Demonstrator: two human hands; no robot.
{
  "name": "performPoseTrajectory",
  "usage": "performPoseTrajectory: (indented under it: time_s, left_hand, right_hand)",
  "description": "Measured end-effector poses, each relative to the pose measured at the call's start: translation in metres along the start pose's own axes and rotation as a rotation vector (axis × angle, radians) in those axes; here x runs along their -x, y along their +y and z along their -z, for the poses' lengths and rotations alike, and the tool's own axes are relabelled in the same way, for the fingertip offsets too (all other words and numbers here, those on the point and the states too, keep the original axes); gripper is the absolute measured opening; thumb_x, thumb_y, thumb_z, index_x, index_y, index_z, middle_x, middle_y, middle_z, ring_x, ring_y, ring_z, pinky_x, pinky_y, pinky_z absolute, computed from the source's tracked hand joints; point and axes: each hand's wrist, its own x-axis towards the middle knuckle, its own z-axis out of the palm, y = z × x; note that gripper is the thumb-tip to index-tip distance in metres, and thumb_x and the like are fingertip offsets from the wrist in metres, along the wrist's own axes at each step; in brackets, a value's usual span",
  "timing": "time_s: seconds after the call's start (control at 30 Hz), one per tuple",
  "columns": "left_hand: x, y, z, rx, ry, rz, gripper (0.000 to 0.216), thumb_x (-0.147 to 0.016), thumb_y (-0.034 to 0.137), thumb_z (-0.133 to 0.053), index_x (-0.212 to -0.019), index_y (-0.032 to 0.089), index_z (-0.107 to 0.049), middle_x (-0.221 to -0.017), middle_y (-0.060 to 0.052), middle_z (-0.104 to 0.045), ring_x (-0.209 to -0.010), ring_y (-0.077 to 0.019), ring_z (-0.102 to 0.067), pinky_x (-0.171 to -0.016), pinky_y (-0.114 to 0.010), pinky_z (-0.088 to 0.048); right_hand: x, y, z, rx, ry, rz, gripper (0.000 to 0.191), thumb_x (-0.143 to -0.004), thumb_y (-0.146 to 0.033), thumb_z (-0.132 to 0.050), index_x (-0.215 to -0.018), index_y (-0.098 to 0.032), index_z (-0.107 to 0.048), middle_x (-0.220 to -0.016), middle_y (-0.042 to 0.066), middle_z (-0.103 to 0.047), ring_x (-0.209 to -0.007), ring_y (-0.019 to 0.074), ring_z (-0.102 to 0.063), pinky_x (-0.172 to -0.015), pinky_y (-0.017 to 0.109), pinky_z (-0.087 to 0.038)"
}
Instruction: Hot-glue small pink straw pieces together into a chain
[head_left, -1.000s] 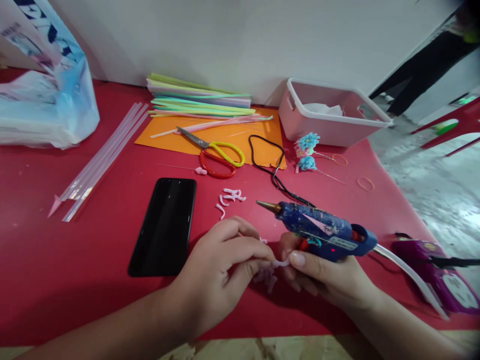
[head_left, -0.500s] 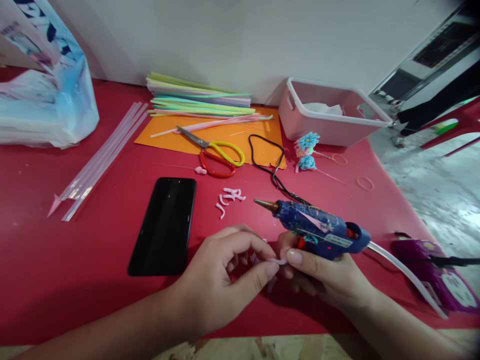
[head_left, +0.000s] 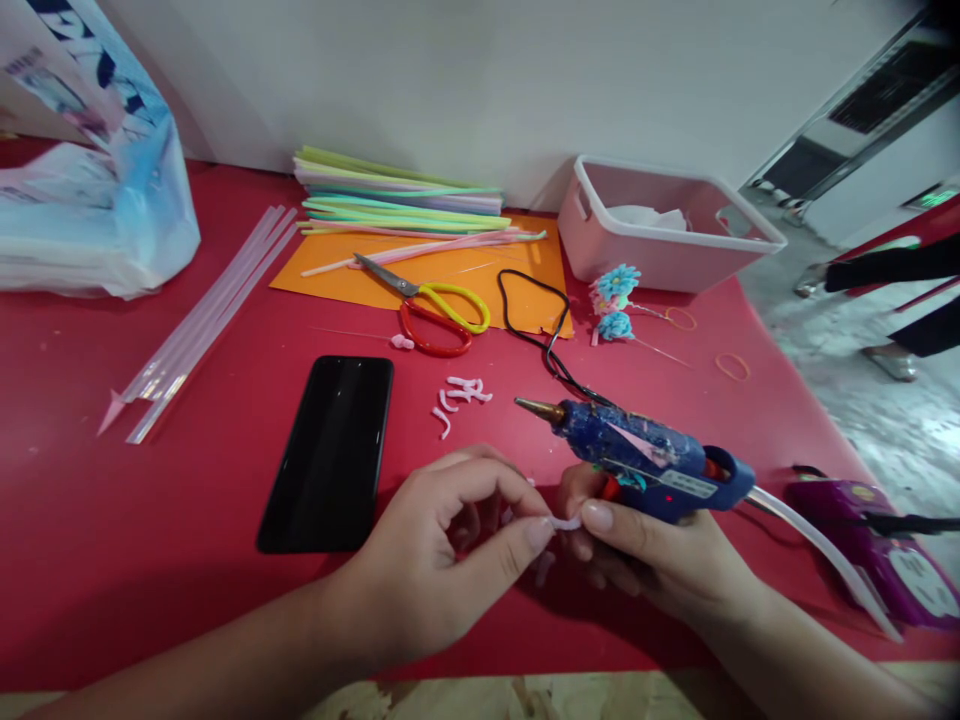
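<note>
My left hand (head_left: pixel 457 550) pinches one end of a short pale pink pipe cleaner piece (head_left: pixel 566 523) between thumb and forefinger. The other end reaches the thumb of my right hand (head_left: pixel 645 545), which is wrapped round the handle of a blue hot glue gun (head_left: pixel 637 450). Its metal nozzle points left, above the table, and a clear glue stick (head_left: pixel 817 550) sticks out of its back. More pale pink bits lie under my hands, partly hidden. Beyond them, several cut pink pipe cleaner pieces (head_left: pixel 461 392) rest on the red table.
Left of my hands lies a black phone (head_left: pixel 328 455). Scissors (head_left: pixel 427 305) and bundled pipe cleaners (head_left: pixel 401 200) lie on an orange envelope (head_left: pixel 330 275). Further right are blue flowers (head_left: pixel 617 300), a pink bin (head_left: pixel 637 250) and a purple power strip (head_left: pixel 877 550). A person's legs (head_left: pixel 900 270) show beyond.
The glue gun and my right hand have shifted slightly right, and a little more of the pipe cleaner piece shows between my hands. The person's legs in the background have moved.
</note>
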Motion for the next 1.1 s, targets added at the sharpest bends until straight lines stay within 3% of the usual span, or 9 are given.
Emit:
performPoseTrajectory:
  time_s: [0.2,0.37,0.53,0.63,0.73,1.1]
  left_hand:
    - [-0.002,0.003,0.0,-0.046,-0.02,0.009,0.018,-0.091,0.03,-0.062,-0.082,0.016,-0.071,-0.079,-0.005,-0.063,-0.07,-0.0156,-0.061,-0.065,-0.028,-0.05]
    - [-0.006,0.003,0.001,0.21,0.133,0.133,0.015,-0.085,0.029,-0.072,-0.077,0.016,-0.07,-0.075,-0.002,-0.065,-0.067,-0.0123,-0.059,-0.063,-0.024,-0.048]
    - [-0.01,0.001,0.003,0.431,0.3,0.187,0.013,-0.076,0.029,-0.082,-0.078,0.018,-0.076,-0.062,0.005,-0.062,-0.051,-0.0052,-0.045,-0.059,-0.021,-0.045]
    - [-0.01,0.002,0.003,0.462,0.317,0.169,0.012,-0.074,0.029,-0.084,-0.076,0.02,-0.077,-0.064,0.004,-0.064,-0.051,-0.0047,-0.042,-0.057,-0.02,-0.042]
    - [-0.01,0.002,0.003,0.448,0.307,0.165,0.013,-0.075,0.032,-0.084,-0.078,0.02,-0.078,-0.068,0.003,-0.066,-0.053,-0.006,-0.044,-0.056,-0.021,-0.041]
    - [-0.008,-0.001,0.002,0.51,0.312,0.133,0.013,-0.074,0.033,-0.086,-0.078,0.023,-0.079,-0.065,0.005,-0.061,-0.056,-0.0053,-0.044,-0.056,-0.017,-0.038]
  right_hand:
    - [0.001,-0.001,-0.001,0.015,0.089,0.033,0.039,-0.077,-0.051,-0.079,-0.072,-0.016,-0.064,-0.059,-0.002,-0.061,-0.04,0.004,-0.04,-0.042,0.02,-0.032]
    - [-0.001,-0.001,0.01,0.127,0.164,0.21,0.035,-0.082,-0.05,-0.074,-0.072,-0.018,-0.064,-0.065,-0.001,-0.064,-0.041,0.0059,-0.041,-0.042,0.023,-0.036]
    - [0.002,0.004,0.022,0.699,0.217,0.536,0.007,-0.088,-0.026,-0.066,-0.083,-0.022,-0.068,-0.082,0.003,-0.072,-0.071,0.0181,-0.069,-0.061,0.028,-0.055]
    - [0.003,0.005,0.02,0.904,0.229,0.701,0.015,-0.082,-0.01,-0.062,-0.084,-0.024,-0.064,-0.075,0.0,-0.071,-0.061,0.0156,-0.068,-0.055,0.025,-0.052]
    - [0.002,0.005,0.016,0.933,0.146,0.798,0.021,-0.078,-0.008,-0.061,-0.088,-0.026,-0.062,-0.071,-0.002,-0.07,-0.051,0.0129,-0.061,-0.049,0.024,-0.048]
    - [-0.001,0.007,0.021,0.853,0.064,0.877,0.016,-0.079,-0.01,-0.059,-0.088,-0.022,-0.062,-0.079,0.001,-0.068,-0.063,0.0133,-0.064,-0.057,0.024,-0.052]
